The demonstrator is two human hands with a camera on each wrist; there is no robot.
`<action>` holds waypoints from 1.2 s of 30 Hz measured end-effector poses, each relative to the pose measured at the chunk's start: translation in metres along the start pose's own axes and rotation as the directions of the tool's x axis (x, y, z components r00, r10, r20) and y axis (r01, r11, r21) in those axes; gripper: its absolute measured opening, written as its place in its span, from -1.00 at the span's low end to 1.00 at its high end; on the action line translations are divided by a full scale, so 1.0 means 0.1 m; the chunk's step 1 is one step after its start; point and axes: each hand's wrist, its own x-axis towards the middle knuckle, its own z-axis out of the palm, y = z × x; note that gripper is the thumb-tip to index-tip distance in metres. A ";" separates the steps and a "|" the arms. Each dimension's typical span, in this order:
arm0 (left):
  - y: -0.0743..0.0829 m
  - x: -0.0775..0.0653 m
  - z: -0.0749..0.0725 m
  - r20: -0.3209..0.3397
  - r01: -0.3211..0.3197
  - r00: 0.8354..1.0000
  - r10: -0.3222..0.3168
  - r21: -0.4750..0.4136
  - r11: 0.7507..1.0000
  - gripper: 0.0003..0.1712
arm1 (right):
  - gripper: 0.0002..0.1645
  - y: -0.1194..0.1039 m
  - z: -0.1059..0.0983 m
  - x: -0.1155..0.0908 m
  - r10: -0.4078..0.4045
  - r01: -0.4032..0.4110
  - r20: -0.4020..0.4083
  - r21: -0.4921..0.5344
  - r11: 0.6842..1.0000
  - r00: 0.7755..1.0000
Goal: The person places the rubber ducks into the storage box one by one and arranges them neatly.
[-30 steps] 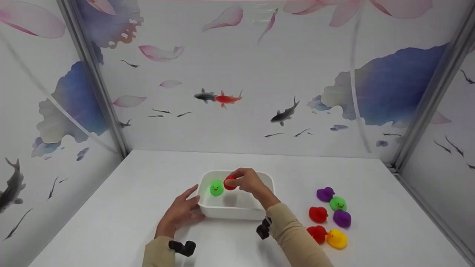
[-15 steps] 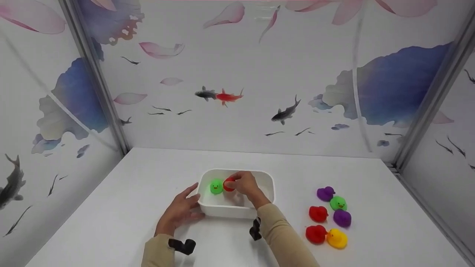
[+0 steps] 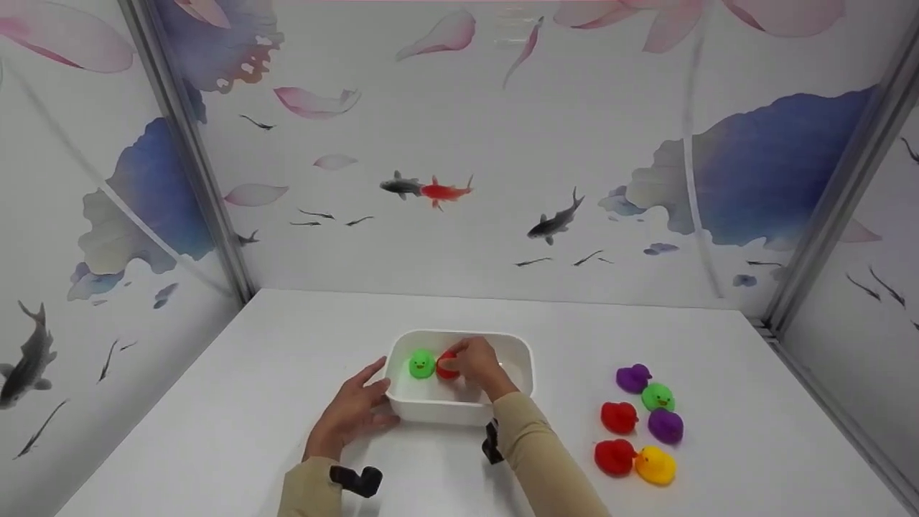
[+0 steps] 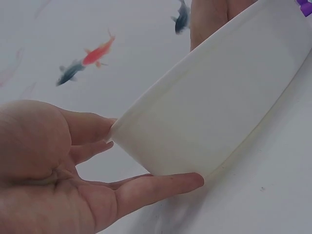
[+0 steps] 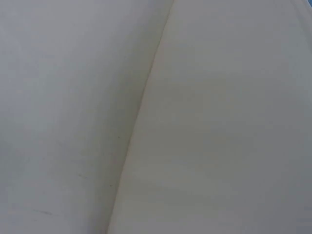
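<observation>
A white plastic bin (image 3: 459, 413) stands on the table. My left hand (image 3: 352, 411) rests against its left end; in the left wrist view, the extended fingers (image 4: 161, 190) touch the corner and side wall. My right hand (image 3: 477, 362) reaches down inside the bin, pinching a red rubber duck (image 3: 446, 365) between thumb and fingers. To the left of that duck, a green rubber duck (image 3: 421, 365) sits on the bin floor, its beak towards me. The bin wall (image 5: 209, 122) fills most of the right wrist view, where neither the right hand nor the duck shows.
Right of the bin, several loose rubber ducks lie on the white table (image 3: 301, 323): purple (image 3: 632, 378), green (image 3: 658, 397), another purple (image 3: 665, 426), two red (image 3: 618, 417) and a yellow one (image 3: 655, 465). Printed wall panels (image 3: 445, 273) enclose the table at the back and sides.
My right hand has lowered the red duck further into the bin, beside the green duck, and the right forearm has shifted left. The left hand has stayed at the bin's end.
</observation>
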 end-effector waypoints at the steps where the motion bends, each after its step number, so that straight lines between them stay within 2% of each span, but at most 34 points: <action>1: -0.01 0.00 0.00 0.000 0.002 1.000 -0.002 -0.001 1.000 -0.32 | -0.70 0.01 0.01 0.00 0.014 -0.013 0.002 -0.004 1.000 1.000; 9: -0.03 0.00 -0.01 0.006 0.002 1.000 -0.002 0.003 1.000 -0.32 | -0.71 0.02 0.04 0.02 0.021 -0.021 -0.007 -0.003 1.000 1.000; 16: -0.04 -0.01 -0.02 0.009 -0.002 1.000 0.002 0.005 1.000 -0.31 | -0.61 0.01 -0.01 0.00 0.025 -0.023 0.039 -0.051 0.998 0.999; 23: 0.00 0.00 -0.02 -0.015 0.007 1.000 -0.006 0.025 1.000 -0.32 | -0.50 -0.09 -0.17 -0.08 -0.041 0.047 0.057 -0.119 0.992 0.998; 30: 0.02 -0.02 -0.04 -0.027 0.015 1.000 -0.014 0.031 0.999 -0.32 | -0.46 -0.17 -0.34 -0.26 -0.079 0.084 0.135 -0.031 0.996 0.988; 36: 0.00 0.00 0.00 -0.011 0.010 1.000 -0.010 0.023 1.000 -0.33 | -0.52 -0.20 -0.56 -0.44 -0.177 0.184 0.162 -0.030 0.982 0.971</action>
